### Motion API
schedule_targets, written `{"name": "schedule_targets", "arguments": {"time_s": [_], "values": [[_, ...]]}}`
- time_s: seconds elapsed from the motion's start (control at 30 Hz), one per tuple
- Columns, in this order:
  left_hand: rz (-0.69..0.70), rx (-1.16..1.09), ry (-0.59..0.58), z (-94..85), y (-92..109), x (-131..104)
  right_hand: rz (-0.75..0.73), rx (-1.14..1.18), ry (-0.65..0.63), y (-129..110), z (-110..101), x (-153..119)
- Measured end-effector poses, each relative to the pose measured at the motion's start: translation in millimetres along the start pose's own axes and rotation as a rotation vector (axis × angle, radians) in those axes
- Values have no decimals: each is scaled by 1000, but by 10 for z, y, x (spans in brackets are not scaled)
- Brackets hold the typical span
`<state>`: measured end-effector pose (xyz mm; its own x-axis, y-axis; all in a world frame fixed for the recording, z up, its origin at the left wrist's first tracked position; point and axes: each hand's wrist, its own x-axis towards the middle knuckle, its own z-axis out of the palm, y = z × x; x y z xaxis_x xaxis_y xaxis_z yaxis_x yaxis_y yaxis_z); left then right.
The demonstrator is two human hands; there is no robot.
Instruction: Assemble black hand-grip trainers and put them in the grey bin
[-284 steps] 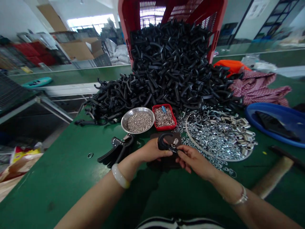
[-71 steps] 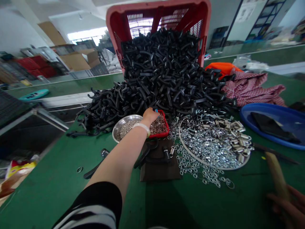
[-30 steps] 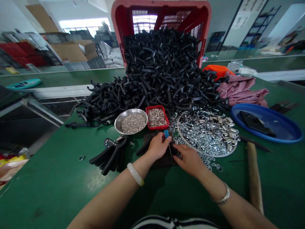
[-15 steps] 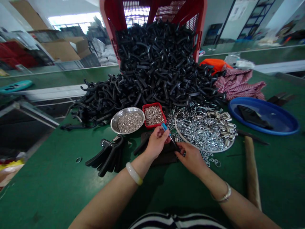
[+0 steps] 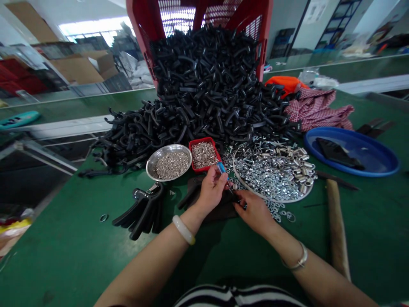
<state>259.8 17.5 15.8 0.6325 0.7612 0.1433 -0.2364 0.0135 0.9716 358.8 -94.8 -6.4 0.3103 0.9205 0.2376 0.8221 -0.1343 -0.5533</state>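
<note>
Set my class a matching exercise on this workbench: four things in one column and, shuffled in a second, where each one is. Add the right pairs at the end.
Things
1. blue-handled tool
2. flat black object
3. white bangle
4. wooden-handled tool

Places
A. worn around the left wrist
B. lying in the blue dish
C. held in the left hand
D. lying directly on the green table, to the right of the right hand

Right pairs: 1-C, 2-B, 3-A, 4-D

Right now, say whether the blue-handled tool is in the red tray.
Out: the left hand holds the blue-handled tool in front of the red tray.
</note>
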Motion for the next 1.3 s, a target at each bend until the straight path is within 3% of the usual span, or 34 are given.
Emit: {"name": "schedule_targets", "arguments": {"time_s": [0.5,0.7,0.87,1.1,1.3], "values": [[101,29,-99,-5,-75,-15,15,-12,-29,19,18,5],[220,176,-99,-24,-89,-13,43,5,-15,14,35,32],[361,417,-185,-57,-90,-38,13,12,25,29,43,21],[577,663,-291,-52,-55,-59,-18,-21,-27,28,29,26],[526,685,-275,-55,-68,-38,-20,-10,0,25,15,27]]}}
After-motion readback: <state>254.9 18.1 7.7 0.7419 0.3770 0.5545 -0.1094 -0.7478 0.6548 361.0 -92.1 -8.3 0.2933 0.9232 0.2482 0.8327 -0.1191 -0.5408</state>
